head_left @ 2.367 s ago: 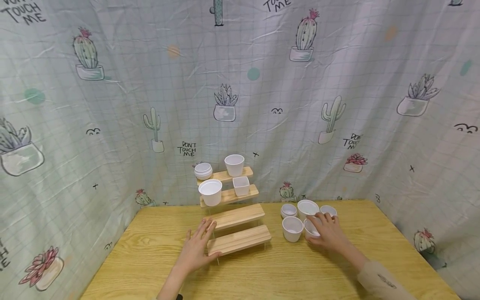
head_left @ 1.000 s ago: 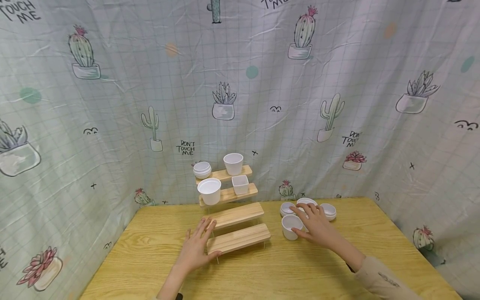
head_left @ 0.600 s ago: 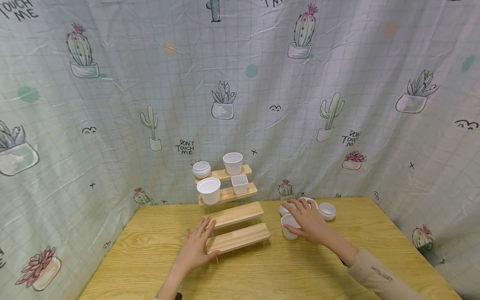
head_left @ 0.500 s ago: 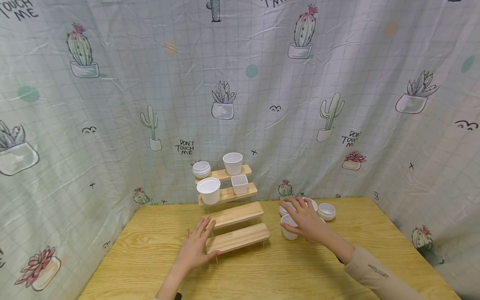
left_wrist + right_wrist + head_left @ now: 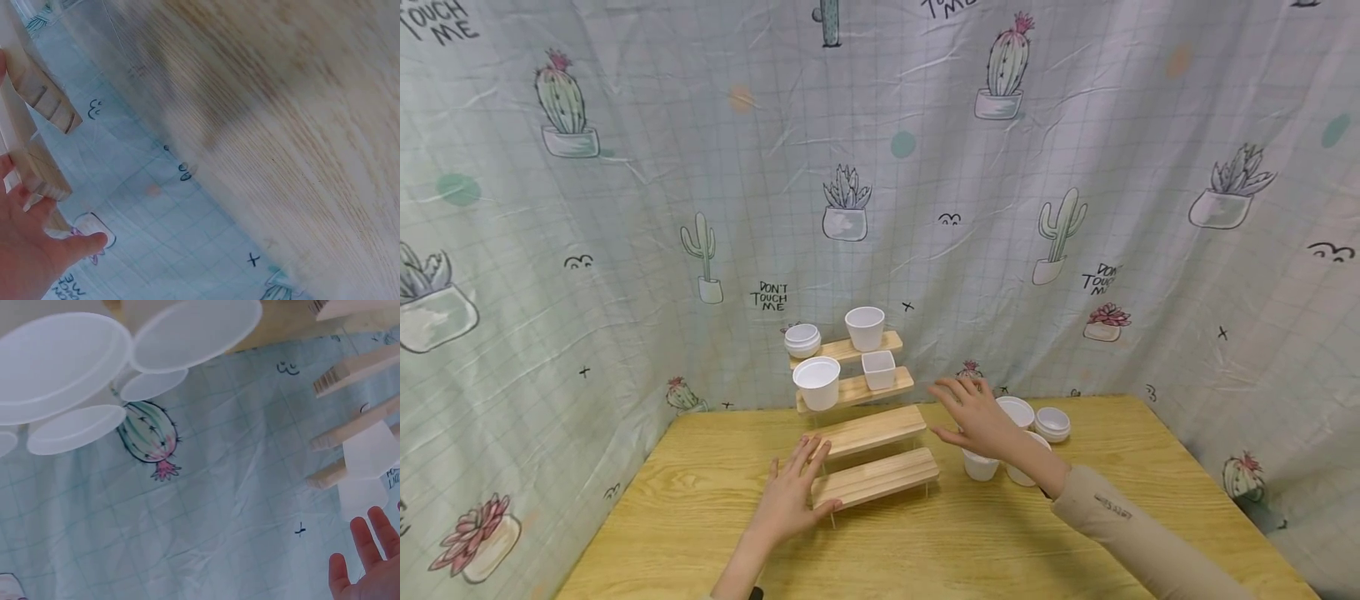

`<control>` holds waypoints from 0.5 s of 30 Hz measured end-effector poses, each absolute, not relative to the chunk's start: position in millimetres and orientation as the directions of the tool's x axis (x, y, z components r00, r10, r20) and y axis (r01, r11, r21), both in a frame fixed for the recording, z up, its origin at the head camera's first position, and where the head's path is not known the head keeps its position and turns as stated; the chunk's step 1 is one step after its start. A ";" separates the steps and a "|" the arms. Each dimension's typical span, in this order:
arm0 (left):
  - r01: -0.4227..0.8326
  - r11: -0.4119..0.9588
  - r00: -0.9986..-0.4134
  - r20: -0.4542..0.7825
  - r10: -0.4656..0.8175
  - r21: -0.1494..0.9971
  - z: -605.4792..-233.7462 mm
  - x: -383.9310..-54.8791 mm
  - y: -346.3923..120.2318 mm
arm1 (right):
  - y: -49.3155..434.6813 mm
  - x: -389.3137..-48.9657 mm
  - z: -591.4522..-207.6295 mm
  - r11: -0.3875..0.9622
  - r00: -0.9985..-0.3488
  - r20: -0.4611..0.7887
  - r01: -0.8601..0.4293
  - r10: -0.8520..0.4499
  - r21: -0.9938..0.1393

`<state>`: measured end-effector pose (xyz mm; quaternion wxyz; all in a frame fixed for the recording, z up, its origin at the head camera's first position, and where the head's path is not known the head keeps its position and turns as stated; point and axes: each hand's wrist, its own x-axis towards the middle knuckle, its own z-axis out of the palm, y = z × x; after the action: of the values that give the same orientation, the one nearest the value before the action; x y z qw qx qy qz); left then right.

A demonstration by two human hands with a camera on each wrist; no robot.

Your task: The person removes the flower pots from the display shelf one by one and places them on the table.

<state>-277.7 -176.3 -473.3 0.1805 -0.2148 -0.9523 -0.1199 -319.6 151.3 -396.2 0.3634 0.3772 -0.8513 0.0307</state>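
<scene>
A wooden stepped stand [image 5: 880,479] is on the table, and my left hand [image 5: 786,504] rests at its left side. The thumb touches the lowest step, while spread fingers lie by the step above. On the upper two steps sit a ridged round pot [image 5: 802,342], a tapered pot [image 5: 866,330], a wide-rimmed pot [image 5: 817,387] and a square pot [image 5: 879,372], all white. My right hand [image 5: 985,421] hangs in the air, fingers extended and holding nothing, between the stand and the white pots at right. It partly hides the front-left pot [image 5: 981,467] there.
Behind the right hand stand a wide-rimmed pot [image 5: 1017,412], a ridged pot [image 5: 1052,423] and a front pot [image 5: 1024,475], close together on the wooden table [image 5: 865,558]. A cactus-print curtain [image 5: 917,183] surrounds the table's back and sides.
My right hand has moved left, away from the pot at the front right of the group, across the front-left pot towards the stand. My left hand has stayed in place.
</scene>
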 end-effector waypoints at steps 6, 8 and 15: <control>0.448 0.883 -0.842 0.398 0.364 0.141 -474.5 -277.3 -175.6 | 133.1 -331.3 -391.1 0.713 -0.458 0.642 -0.672 -0.614 0.202; 0.450 0.882 -0.839 0.403 0.365 0.138 -474.4 -277.1 -175.1 | 127.3 -334.3 -389.6 0.710 -0.461 0.641 -0.677 -0.614 0.193; 0.453 0.882 -0.833 0.415 0.366 0.130 -476.3 -277.4 -174.8 | 109.3 -340.1 -381.6 0.703 -0.469 0.635 -0.690 -0.614 0.170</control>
<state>-277.4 -174.8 -476.3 0.1927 -0.2153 -0.9508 -0.1119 -340.1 109.3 -381.6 0.3465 0.3813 -0.8553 0.0551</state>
